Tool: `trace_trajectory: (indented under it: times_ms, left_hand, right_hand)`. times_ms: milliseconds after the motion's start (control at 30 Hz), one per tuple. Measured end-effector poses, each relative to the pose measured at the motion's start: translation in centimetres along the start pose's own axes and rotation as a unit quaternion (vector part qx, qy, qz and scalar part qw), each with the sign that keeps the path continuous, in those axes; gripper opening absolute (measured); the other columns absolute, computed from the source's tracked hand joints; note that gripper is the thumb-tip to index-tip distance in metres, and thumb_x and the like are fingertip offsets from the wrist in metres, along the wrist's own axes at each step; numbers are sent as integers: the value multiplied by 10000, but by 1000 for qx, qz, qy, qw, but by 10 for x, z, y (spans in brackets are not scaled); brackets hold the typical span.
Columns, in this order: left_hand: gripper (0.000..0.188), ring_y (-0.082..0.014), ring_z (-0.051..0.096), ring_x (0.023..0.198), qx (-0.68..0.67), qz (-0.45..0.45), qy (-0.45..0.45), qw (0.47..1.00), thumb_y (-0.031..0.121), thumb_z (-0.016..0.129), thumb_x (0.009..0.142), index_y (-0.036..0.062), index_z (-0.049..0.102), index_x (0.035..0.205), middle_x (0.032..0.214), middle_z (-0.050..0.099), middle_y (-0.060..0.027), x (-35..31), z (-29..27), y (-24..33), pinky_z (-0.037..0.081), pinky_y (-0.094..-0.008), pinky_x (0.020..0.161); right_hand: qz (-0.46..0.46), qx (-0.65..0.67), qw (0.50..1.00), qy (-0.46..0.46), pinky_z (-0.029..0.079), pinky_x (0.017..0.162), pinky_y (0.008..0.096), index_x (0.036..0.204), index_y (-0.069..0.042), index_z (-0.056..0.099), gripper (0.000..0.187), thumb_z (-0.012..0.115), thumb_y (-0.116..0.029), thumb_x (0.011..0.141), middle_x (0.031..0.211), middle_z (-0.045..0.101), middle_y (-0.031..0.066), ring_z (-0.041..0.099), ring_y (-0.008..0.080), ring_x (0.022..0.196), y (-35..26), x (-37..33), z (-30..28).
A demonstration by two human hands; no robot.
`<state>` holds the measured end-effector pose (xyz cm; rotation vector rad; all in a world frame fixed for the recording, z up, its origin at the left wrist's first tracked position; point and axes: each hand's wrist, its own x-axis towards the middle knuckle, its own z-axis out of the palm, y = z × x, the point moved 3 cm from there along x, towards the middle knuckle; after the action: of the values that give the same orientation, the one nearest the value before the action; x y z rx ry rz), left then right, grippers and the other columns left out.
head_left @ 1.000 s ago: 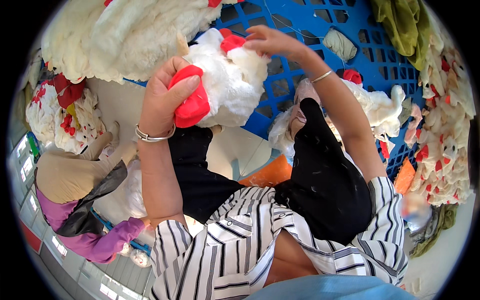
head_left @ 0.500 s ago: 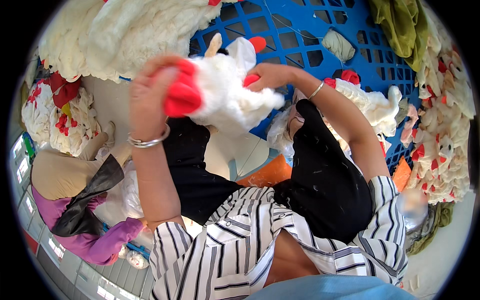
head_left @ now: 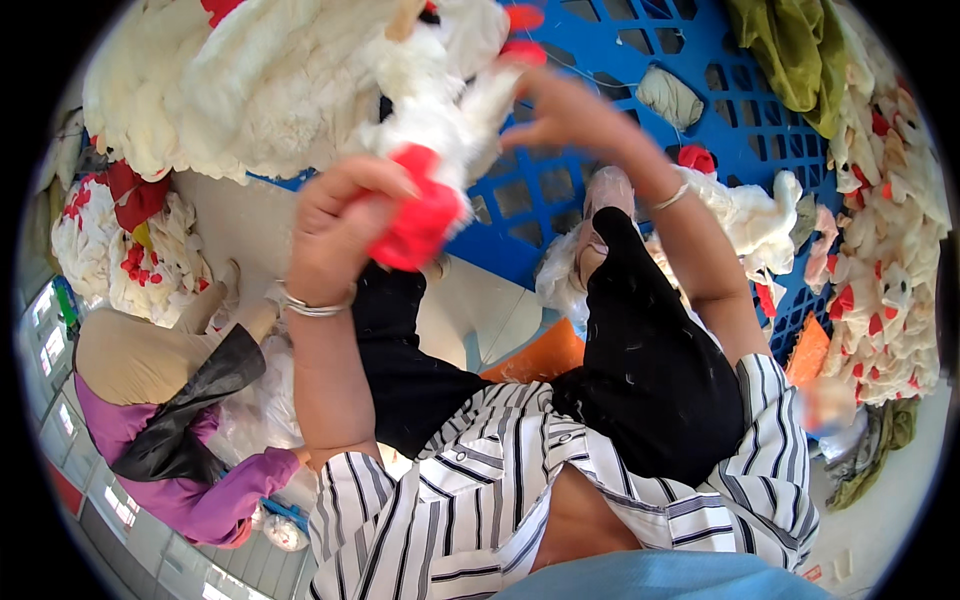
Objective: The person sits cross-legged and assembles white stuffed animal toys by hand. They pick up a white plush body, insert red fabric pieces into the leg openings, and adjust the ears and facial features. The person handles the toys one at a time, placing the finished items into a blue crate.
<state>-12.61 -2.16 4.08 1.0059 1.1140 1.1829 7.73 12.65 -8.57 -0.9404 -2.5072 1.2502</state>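
A limp white plush toy skin (head_left: 425, 110) with red parts stretches away from me, its far end over the white plush pile. My left hand (head_left: 345, 215) is closed on its near end, a red fabric piece (head_left: 425, 220) between thumb and fingers. To the right of the toy, my right hand (head_left: 570, 110) has thumb and fingers spread, somewhat blurred. Its fingertips are close to the toy's right side, near red tips (head_left: 522, 50); whether they touch it I cannot tell.
Beneath lies a blue plastic grid pallet (head_left: 515, 205). White plush pieces (head_left: 230, 90) are heaped at far left, more (head_left: 885, 290) at right. Another white-and-red plush piece (head_left: 740, 215) rests right of my knee. A person in purple (head_left: 215, 490) sits at left.
The plush toy has moved away from me and swung to point forward. My right hand has let go of its red part and opened. My left hand keeps its grip.
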Motion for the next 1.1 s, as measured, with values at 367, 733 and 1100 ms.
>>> trace_trajectory:
  times_ms: [367, 733, 1100]
  left_hand:
    - [331, -102, 570, 762, -61, -116, -71, 989, 166, 549, 947, 33, 537, 1249, 842, 608, -18, 29, 22, -33, 459, -247, 674]
    - [354, -111, 588, 914, 208, -218, 146, 942, 254, 607, 909, 46, 565, 1192, 1020, 631, -34, 71, -113, -69, 488, -270, 766]
    - [568, -347, 593, 1070, 543, -50, 243, 803, 480, 521, 918, -24, 579, 1174, 1088, 638, -227, 221, -360, -4, 438, -378, 945]
  right_hand:
    - [-79, 432, 832, 338, 372, 1058, 434, 1343, -36, 440, 504, 512, -310, 926, 1374, 441, 172, 450, 319, 1252, -20, -27, -108]
    - [50, 475, 781, 402, 445, 905, 334, 1149, -65, 594, 339, 454, -313, 965, 1127, 642, 85, 599, 186, 1037, 88, -82, -226]
    - [235, 291, 927, 34, 478, 742, 266, 1015, -92, 639, 318, 600, -393, 920, 982, 667, 30, 637, 124, 919, 105, -17, -78]
